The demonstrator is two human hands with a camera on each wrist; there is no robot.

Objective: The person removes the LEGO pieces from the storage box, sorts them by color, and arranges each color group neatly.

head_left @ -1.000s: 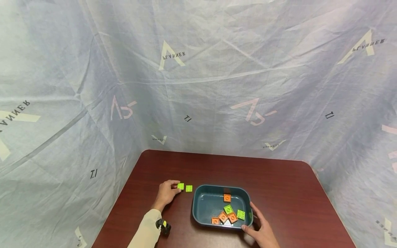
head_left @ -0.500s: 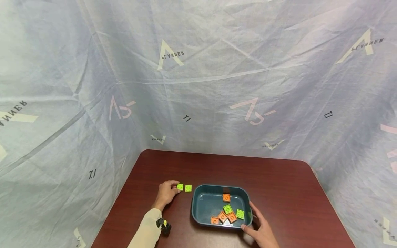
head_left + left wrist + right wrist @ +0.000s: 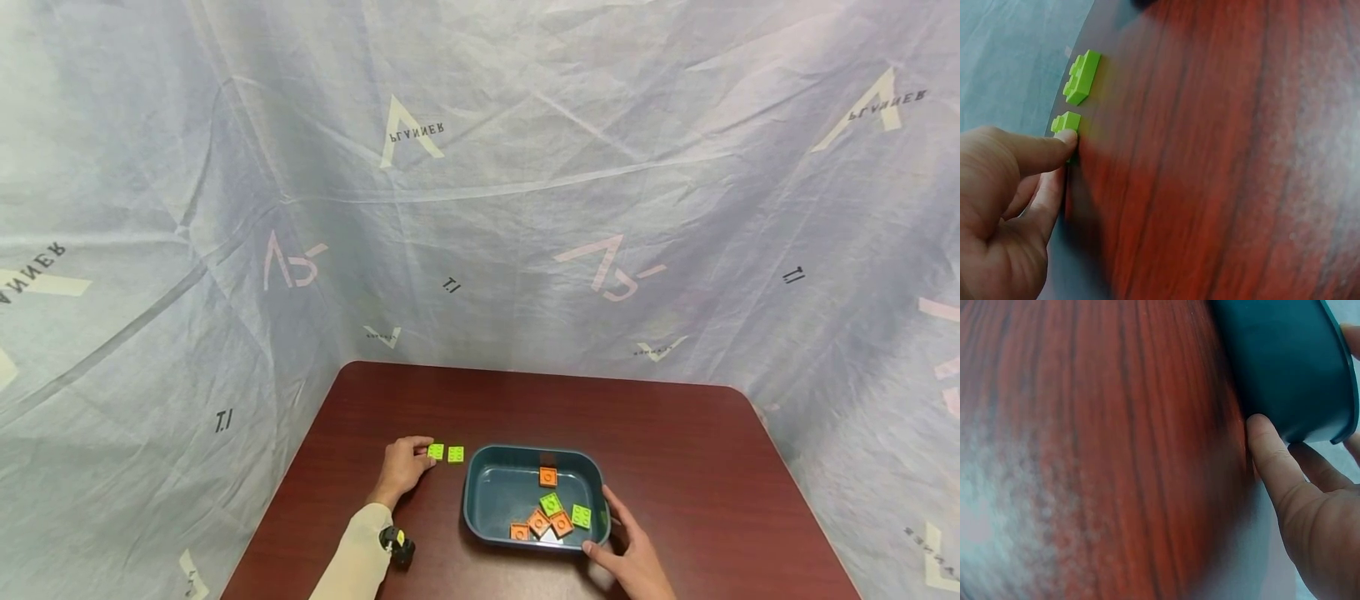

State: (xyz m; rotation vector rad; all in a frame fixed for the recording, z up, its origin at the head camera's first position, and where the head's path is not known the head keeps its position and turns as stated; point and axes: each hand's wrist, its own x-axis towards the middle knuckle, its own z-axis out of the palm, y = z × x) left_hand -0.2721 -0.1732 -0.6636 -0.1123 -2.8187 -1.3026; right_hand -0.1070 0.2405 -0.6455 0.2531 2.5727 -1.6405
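On the left of the table, my left hand [image 3: 403, 468] pinches a lime-green toy building brick [image 3: 436, 452] between thumb and fingers. Part of that brick is hidden behind the thumb in the left wrist view. Just right of it, a small gap away, a second lime-green brick [image 3: 456, 454] lies studs up. My right hand [image 3: 633, 554] holds the right end of a dark teal bin [image 3: 474, 498], its thumb at the near corner and its fingers round the side. In the right wrist view the thumb [image 3: 1269, 447] touches the bin's outer wall.
Inside the bin lie several orange bricks [image 3: 548, 477], green bricks [image 3: 581, 516] and a white piece [image 3: 551, 537]. The dark red wood-grain table [image 3: 675, 442] ends at the back against a hanging pale sheet [image 3: 487, 250].
The brick in my left hand has shifted slightly toward me, more in line with the second green brick. My right hand and the bin have stayed in place.
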